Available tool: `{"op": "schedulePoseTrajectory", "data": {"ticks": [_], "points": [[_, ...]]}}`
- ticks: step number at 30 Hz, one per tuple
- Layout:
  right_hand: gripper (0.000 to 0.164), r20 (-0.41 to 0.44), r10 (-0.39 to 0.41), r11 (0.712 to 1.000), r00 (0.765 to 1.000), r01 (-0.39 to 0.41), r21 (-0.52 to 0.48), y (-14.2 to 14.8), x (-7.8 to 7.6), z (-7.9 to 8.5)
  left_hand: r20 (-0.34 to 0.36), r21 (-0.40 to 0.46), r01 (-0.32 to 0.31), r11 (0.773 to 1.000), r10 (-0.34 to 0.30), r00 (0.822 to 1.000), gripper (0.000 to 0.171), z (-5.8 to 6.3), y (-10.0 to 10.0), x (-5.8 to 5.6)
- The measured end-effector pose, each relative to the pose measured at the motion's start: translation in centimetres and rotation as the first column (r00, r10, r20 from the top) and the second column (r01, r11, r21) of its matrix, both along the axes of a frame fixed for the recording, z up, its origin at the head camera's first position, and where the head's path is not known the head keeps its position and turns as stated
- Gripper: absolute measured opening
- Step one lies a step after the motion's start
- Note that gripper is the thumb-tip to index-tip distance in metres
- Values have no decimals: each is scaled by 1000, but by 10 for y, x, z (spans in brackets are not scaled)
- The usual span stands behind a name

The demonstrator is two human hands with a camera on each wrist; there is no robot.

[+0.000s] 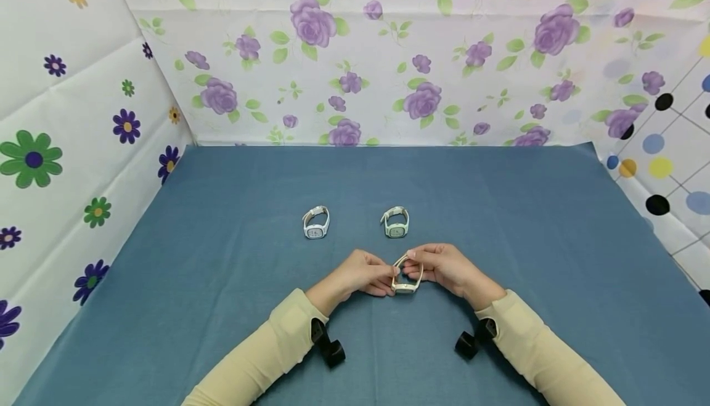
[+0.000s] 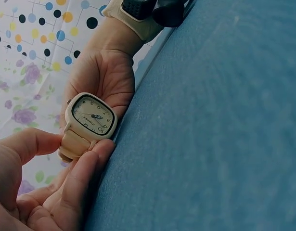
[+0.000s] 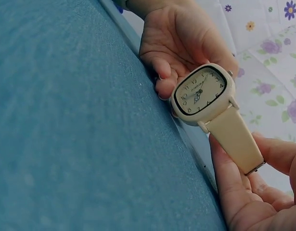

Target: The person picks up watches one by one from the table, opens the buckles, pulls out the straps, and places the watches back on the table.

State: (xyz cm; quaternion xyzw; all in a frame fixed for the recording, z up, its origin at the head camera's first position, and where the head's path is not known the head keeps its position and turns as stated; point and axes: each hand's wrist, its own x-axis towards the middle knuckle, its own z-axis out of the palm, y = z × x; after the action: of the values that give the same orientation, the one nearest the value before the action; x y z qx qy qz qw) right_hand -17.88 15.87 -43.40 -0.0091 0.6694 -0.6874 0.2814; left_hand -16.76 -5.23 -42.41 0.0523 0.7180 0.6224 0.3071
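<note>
Cream watch (image 1: 406, 288) between left hand (image 1: 366, 272) and right hand (image 1: 446, 268), both pinching strap (image 3: 237, 138).

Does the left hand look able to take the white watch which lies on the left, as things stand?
Probably yes: nothing lies on the cloth between the left hand and the white watch. However, its fingers pinch the cream watch, so they would likely need to release it first.

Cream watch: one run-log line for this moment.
cream watch | left hand: pinches strap | right hand: pinches strap | white watch, green watch: on blue cloth, beyond hands
</note>
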Motion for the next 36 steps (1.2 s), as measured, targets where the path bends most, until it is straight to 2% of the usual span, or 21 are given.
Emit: {"op": "schedulePoseTrajectory", "data": {"ticks": [4,9,18,23,31,36], "points": [[33,15,-7,1000,1000,7,-17,1,-1,0,14,6,-10,1000,10,1000,25,-1,1,-1],[30,40,-23,998,999,25,-55,1,-2,0,29,16,-38,999,38,999,26,-7,1,-5],[17,31,-20,998,999,22,-60,2,-1,1,0,63,18,998,-18,1000,28,-8,-1,-6],[21,42,-25,998,999,28,-59,2,-1,2,-16,70,12,997,-11,1000,28,-9,-2,-7],[34,44,-19,999,999,20,-29,2,-1,2,-26,122,-90,988,94,995,25,-12,-2,-9],[37,34,-10,1000,999,11,-16,2,0,2,-23,157,-117,981,122,992,25,-12,-2,-9]]}}
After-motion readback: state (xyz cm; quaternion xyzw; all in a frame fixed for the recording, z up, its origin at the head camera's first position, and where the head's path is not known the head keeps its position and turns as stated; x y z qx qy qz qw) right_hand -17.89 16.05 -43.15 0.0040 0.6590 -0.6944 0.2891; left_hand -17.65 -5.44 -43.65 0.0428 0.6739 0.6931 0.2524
